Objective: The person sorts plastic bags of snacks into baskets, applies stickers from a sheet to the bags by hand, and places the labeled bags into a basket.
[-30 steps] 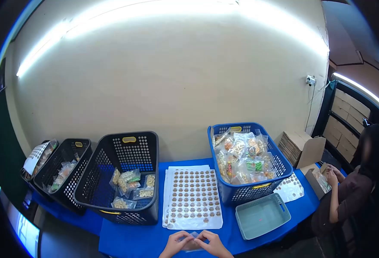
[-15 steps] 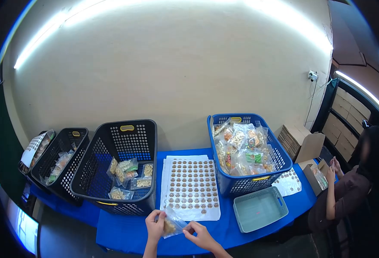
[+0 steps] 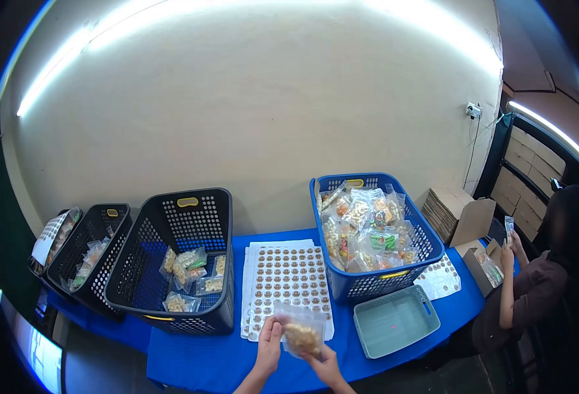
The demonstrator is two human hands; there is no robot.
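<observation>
Holding a clear snack bag (image 3: 302,331) up over the near edge of the blue desk (image 3: 197,361), both hands on it. Left hand (image 3: 270,336) pinches the bag's left edge, grip closed on the plastic. Right hand (image 3: 323,360) supports it from below, fingers closed on the bottom corner. Bag holds pale tan pieces, sits in front of the sticker sheets (image 3: 286,279), partly covering their lower edge. Black basket (image 3: 171,262) to the left with a few filled bags inside; two more black baskets (image 3: 89,253) further left. Blue basket (image 3: 375,233) to the right, piled with bags. Grey tray (image 3: 394,322) just right of the hands. A seated person (image 3: 532,289) at the far right, one hand raised beside cardboard boxes (image 3: 457,220).
</observation>
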